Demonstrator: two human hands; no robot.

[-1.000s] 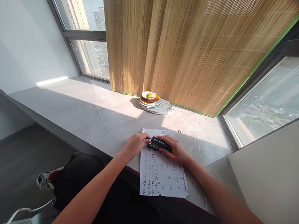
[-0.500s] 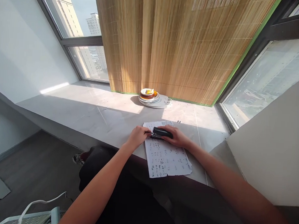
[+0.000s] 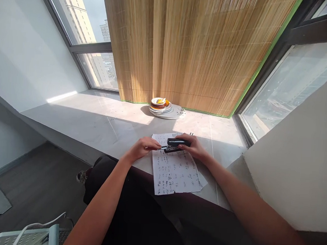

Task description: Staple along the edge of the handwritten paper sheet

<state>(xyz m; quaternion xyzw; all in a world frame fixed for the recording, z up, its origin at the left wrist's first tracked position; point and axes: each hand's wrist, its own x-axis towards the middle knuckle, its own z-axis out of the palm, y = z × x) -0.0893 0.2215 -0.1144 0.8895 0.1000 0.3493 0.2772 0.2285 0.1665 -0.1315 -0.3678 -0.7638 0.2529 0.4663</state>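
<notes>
Change over the last second: left hand (image 3: 145,148) has backed off from the front of the black stapler (image 3: 176,141), and a thin metal strip (image 3: 163,148) now shows bridging the two. A half second ago only a stub of it was visible. Reads to me as the staple slide drawn partway out, so the stapler is being opened up rather than pressed. Left grip: narrow, thumb and fingers pinched on the strip's outer end. Right grip: right hand (image 3: 194,146) closed round the rear of the stapler, fingers over the top, thumb low, holding it on its side of the pull. Stapler sits over the upper part of the handwritten paper (image 3: 174,174), which lies on the window ledge (image 3: 130,133). Paper's lower edge reaches the ledge's near edge; a second corner pokes out lower right, so likely more than one sheet. Two small dark bits (image 3: 191,134) lie just beyond the right hand; too small to identify. Hard to make out: the strip's inner end is inside the stapler, its outer tip is under the left fingers, and whether any staples are loaded can't be told. Rear of the stapler is covered by the right palm. Top right of the paper is partly hidden too. Basket (image 3: 53,235) at lower left is cut off by the frame.
</notes>
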